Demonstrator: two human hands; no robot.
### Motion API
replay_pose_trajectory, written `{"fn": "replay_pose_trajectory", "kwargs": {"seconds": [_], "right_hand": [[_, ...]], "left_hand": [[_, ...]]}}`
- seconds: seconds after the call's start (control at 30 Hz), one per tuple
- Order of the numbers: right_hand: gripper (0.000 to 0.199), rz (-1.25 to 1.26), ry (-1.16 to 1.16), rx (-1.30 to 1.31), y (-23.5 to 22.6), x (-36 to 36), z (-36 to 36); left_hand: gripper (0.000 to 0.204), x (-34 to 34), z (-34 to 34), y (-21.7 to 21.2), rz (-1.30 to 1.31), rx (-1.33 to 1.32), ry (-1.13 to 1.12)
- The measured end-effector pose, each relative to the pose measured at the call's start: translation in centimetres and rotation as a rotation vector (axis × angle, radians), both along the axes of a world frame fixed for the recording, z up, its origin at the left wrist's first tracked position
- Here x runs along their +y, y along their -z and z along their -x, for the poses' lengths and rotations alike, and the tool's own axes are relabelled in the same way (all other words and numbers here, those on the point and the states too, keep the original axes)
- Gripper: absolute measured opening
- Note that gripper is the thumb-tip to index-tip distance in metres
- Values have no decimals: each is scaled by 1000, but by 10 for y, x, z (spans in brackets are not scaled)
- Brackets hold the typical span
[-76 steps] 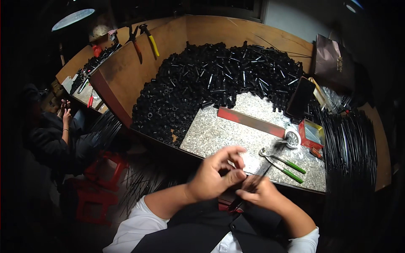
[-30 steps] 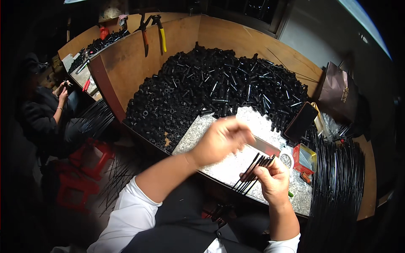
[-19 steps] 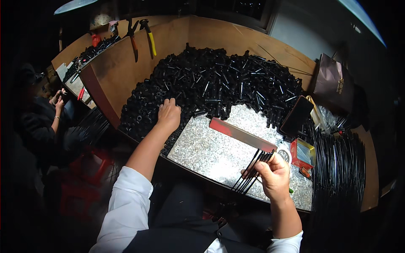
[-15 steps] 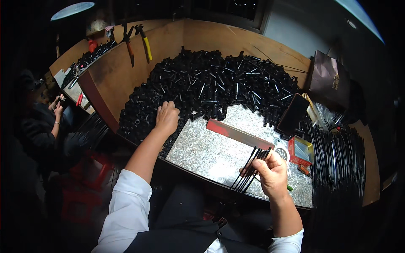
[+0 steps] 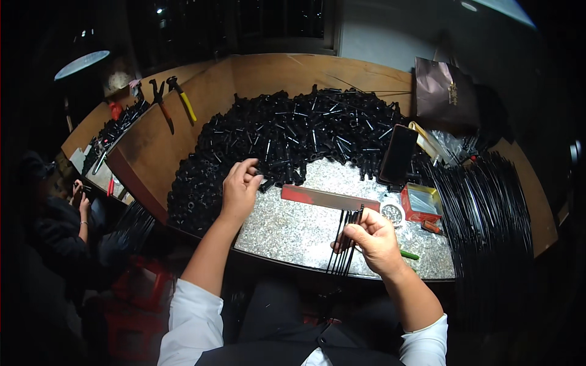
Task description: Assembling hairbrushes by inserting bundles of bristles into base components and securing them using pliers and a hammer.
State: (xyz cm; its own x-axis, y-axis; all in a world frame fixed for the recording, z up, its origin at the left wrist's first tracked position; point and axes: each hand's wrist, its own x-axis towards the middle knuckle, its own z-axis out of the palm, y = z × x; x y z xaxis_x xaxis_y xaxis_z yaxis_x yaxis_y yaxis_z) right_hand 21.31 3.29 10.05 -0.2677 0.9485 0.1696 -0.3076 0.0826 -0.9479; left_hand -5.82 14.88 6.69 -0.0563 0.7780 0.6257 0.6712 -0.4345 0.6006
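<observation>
My right hand [image 5: 373, 241] pinches several thin black rods [image 5: 343, 250] between thumb and fingers. The rods hang side by side over the front part of the speckled worktop [image 5: 287, 229], their thicker ends upward. At the near left side of a big heap of small black tubular parts [image 5: 293, 131] is my left hand [image 5: 241, 190]. Its fingers are bent in toward the thumb; whatever is between the fingertips is too small and dark to make out. A long red and grey bar [image 5: 329, 198] lies on the worktop between the heap and my right hand.
Right of the bar are a white round dish [image 5: 392, 213], a red box [image 5: 421, 203], a phone [image 5: 398, 154] and an orange-handled tool [image 5: 432, 227]. A thick bundle of black rods [image 5: 488, 207] drapes over the right edge. Pliers [image 5: 182, 99] hang on the left board; a person [image 5: 58, 226] sits beyond.
My left hand has lifted off the heap a little, its fingers curling toward the thumb. My right hand still holds the rods. The whole view has shifted slightly.
</observation>
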Motion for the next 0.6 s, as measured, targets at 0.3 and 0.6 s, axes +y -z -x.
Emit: {"fn": "replay_pose_trajectory", "kwargs": {"seconds": [0.3, 0.6], "right_hand": [[10, -29, -152, 30, -5, -6, 16], [11, -29, -162, 20, -8, -9, 15]], "left_hand": [[22, -81, -58, -42, 262, -751, 972], [24, -94, -70, -45, 324, -805, 1053]]}}
